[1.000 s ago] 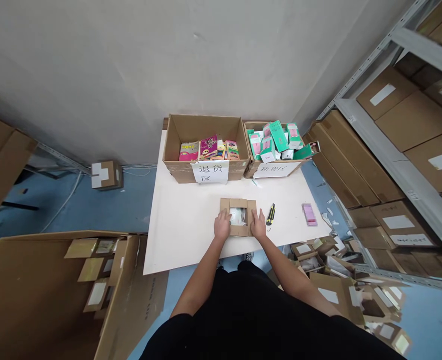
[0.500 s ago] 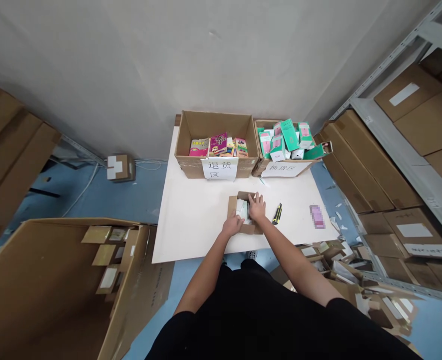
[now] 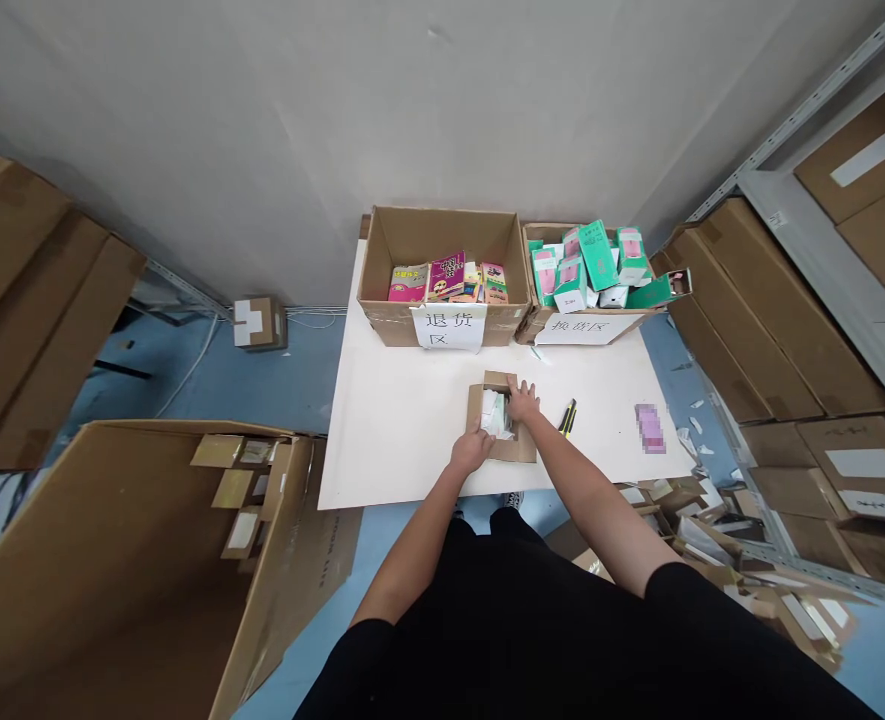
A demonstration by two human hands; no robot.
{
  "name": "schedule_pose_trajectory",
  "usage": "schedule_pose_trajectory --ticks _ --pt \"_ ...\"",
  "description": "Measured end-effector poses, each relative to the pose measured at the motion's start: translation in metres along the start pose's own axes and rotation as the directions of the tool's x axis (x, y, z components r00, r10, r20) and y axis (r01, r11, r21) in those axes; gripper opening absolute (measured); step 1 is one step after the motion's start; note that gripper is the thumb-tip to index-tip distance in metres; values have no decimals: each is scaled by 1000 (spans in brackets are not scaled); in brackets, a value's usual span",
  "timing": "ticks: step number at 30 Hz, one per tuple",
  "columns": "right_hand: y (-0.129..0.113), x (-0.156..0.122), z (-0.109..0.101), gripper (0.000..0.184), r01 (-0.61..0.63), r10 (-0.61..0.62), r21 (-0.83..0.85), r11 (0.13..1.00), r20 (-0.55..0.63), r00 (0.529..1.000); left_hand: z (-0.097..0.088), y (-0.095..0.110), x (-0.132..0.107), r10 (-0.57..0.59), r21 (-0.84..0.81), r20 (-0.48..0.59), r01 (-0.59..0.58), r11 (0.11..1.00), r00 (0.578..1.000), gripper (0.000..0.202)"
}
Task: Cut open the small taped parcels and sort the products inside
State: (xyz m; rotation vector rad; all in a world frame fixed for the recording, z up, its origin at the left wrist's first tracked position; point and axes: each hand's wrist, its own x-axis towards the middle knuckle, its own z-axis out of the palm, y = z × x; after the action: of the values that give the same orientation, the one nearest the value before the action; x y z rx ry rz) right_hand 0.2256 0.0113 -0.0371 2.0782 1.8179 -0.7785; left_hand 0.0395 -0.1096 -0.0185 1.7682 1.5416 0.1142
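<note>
A small open cardboard box (image 3: 515,450) sits on the white table in front of me, flaps folded out. Inside it lies a white and pale green packet (image 3: 495,412), its kind not clear. My left hand (image 3: 471,450) grips the box at its near left corner, the thumb reaching over the packet's edge. On the opposite side, my right hand (image 3: 523,401) holds the right wall, some fingers spread over the outside and the rest hidden in the box. A yellow and black utility knife (image 3: 567,418) rests to the right of the box.
Behind stand a carton of books (image 3: 382,322) and a carton of green and pink boxes (image 3: 524,328), both with paper signs. A pink blurred item (image 3: 650,428) lies at the table's right. A large open carton (image 3: 149,500) stands left; shelving (image 3: 772,200) holds cartons at right.
My view has shifted slightly, so the table scene sits a little further right and higher. My right-hand fingers have moved outward along the box's right wall, uncovering more of the inside.
</note>
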Motion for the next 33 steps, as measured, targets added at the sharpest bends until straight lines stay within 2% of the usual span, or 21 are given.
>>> schedule_pose_trajectory --ticks 2,5,7,9,12,14,16,19,22,25,27,30,33 --pt "0 0 -1 94 -1 1 -5 1000 20 1000 -4 0 1 0 12 9 0 1000 1000 40" --pt "0 -1 -2 103 21 -21 -15 1000 21 1000 -8 -4 0 76 -1 63 -76 997 995 18" --pt "1 -7 -1 109 24 -24 -19 1000 6 1000 -7 -7 -2 110 -1 81 -110 994 991 49" --pt "2 -18 1 112 12 -13 -18 1000 -40 999 -2 -9 -4 115 -12 60 -115 993 991 66" --pt "3 -44 7 99 54 -53 -3 999 -215 975 9 -9 -6 117 -62 -21 -118 991 993 67" --pt "2 -62 14 81 169 -159 7 986 -306 939 16 -9 -5 111 -85 -51 -115 990 993 66" --pt "-1 -76 24 68 326 -310 19 945 -262 914 19 -10 -3 105 -88 -58 -110 990 993 65" --pt "-6 -85 40 57 473 -470 38 880 -77 879 20 -12 0 119 -66 -62 -123 990 991 62" --pt "-8 -84 50 45 448 -448 -23 894 -3 894 17 -14 -1 120 -34 -61 -122 992 991 55" --pt "-6 -83 52 25 391 -383 -109 914 89 920 16 -13 -3 102 -2 -52 -103 995 993 41" --pt "-5 -84 51 21 384 -367 -133 914 136 920 16 -12 -4 96 11 -47 -96 995 994 36" --pt "-4 -86 51 34 383 -367 -152 911 123 922 16 -9 -5 91 12 -36 -90 996 995 34" --pt "-7 -85 56 65 387 -385 -178 905 46 922 15 -7 -6 89 12 -26 -89 996 996 29"
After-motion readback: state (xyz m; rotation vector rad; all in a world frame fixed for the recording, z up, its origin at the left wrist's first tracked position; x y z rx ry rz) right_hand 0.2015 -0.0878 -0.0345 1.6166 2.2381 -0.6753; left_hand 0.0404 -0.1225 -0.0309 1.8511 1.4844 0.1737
